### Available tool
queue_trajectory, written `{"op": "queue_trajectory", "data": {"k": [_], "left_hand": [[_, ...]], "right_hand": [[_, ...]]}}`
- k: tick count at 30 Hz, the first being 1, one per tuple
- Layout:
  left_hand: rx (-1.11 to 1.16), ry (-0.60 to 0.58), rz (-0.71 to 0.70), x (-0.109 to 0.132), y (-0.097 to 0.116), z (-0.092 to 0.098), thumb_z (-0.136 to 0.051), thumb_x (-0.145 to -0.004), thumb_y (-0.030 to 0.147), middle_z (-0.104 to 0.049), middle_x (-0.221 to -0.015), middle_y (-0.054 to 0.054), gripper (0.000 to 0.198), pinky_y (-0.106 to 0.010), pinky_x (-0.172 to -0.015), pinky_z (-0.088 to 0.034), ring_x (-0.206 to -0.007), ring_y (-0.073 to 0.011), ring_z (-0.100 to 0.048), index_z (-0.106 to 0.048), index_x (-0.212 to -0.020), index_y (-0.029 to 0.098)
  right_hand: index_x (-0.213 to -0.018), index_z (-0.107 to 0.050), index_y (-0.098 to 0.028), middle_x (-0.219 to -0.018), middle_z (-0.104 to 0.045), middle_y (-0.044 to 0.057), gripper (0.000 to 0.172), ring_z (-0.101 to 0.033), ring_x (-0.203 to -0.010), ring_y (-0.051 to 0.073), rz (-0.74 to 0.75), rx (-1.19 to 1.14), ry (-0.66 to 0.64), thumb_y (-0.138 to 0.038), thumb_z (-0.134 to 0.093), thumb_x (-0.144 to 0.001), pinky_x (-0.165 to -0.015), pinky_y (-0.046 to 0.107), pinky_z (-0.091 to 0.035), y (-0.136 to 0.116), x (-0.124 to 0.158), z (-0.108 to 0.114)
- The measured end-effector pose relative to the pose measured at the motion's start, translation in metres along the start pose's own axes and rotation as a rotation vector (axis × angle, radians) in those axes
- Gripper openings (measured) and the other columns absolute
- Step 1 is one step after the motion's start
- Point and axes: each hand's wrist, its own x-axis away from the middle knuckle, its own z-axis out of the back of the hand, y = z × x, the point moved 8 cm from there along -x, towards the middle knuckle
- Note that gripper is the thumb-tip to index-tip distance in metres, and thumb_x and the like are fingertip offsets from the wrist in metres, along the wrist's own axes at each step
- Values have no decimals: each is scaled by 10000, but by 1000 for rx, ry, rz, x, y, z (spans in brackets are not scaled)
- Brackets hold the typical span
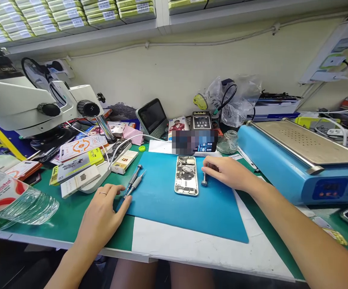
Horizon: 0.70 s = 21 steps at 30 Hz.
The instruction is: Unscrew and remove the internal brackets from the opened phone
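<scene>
Left hand (102, 210): thumb and index finger stand a modest gap apart at the near ends of two slim screwdrivers (134, 182). Whether these fingers grip the tools or merely rest against them, we cannot tell. The screwdrivers point away from the fingers, side by side.

Right hand (226, 170): thumb and index finger are narrow, closed about a dark screwdriver (204, 179), its thick end towards us.

Just left of the right fingers, and well to the right of the left ones, we find the opened phone (186, 176), lying flat with its internal parts exposed. It rests on a blue mat (162, 208) extending under both sets of fingers. White paper (177, 241) shows along the mat's near edge.

Beyond the right fingers we note a lit screen (208, 140), partly pixelated, and beside it a glass jar (228, 141). Farther right stands a blue machine (276, 164) with a perforated metal top. Past the left fingers lie a small white box (124, 161) and a yellow box (76, 166); left of them, a clear bottle (38, 204) on the green table (122, 239).
</scene>
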Motion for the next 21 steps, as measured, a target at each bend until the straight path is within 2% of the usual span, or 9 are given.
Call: {"op": "queue_trajectory", "data": {"k": [4,9,15,18,21], "left_hand": [[9,-59,70,1,-7,-5,-610,-1065,521,-690,-963,-38,274,-391,-775,-527,-920,-275,-675,-667,-1002,261],[17,-72,85,2,-6,-7,-593,-1067,508,-668,-947,-33,257,-385,-773,-528,-888,-263,-662,-660,-1030,263],[19,-47,27,1,0,-4,-596,-1081,447,-659,-934,-20,207,-362,-741,-523,-863,-241,-653,-653,-1028,254],[20,-6,-29,1,6,1,-612,-1083,389,-669,-939,-20,151,-336,-690,-519,-849,-227,-653,-647,-1035,250],[36,45,-129,0,22,8,-612,-1090,322,-686,-968,-34,87,-314,-652,-515,-863,-218,-665,-629,-1047,247]], "right_hand": [[-1322,-707,-196,-1314,-743,98,327,-755,-1081,232,23,3,-8,-410,-708,-1074,-930,445,-667,0,1,0],[-1321,-710,-203,-1331,-739,99,318,-751,-1099,236,54,4,-47,-406,-706,-1075,-945,450,-664,3,1,-4],[-1321,-710,-206,-1335,-738,100,312,-751,-1097,232,51,-2,-139,-401,-703,-1078,-942,445,-665,3,6,-9],[-1327,-706,-202,-1334,-737,101,319,-751,-1097,233,67,-3,-124,-398,-707,-1076,-941,448,-666,-2,9,-6],[-1329,-706,-203,-1341,-735,102,320,-750,-1108,237,109,-17,-66,-397,-708,-1075,-949,452,-664,-11,10,-2]]}}
